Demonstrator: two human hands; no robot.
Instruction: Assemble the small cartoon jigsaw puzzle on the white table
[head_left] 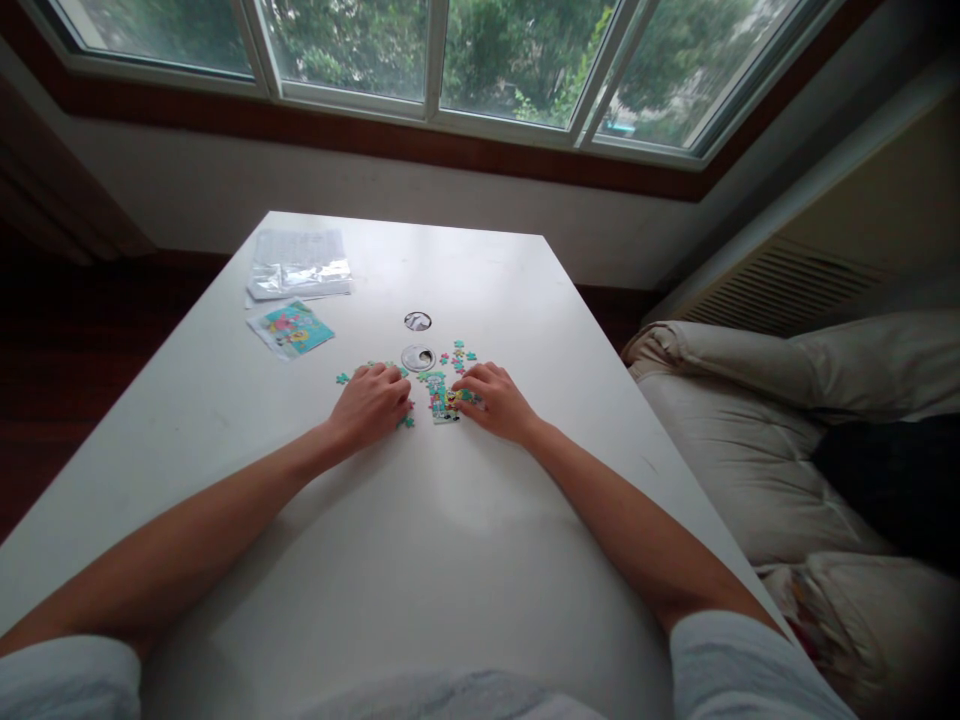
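Note:
A partly joined jigsaw puzzle (437, 395), teal with cartoon figures, lies flat on the white table between my hands. My right hand (495, 402) is at its right side, thumb and fingers closed around a small yellow and green puzzle piece (466, 396) by the joined section. My left hand (373, 403) rests to the left, fingers curled down over loose puzzle pieces (406, 421). Its fingertips are partly hidden, so whatever they grip cannot be made out. More loose pieces (459, 356) lie beyond my right hand, and one green piece (343, 379) is left of my left hand.
Two round inserts (418, 321) are set in the white table (465, 540). A colourful picture card (292, 328) in clear wrapping and a plastic-sleeved stack (298, 264) lie at the far left. A cushioned sofa (720, 450) stands at the right, a window beyond.

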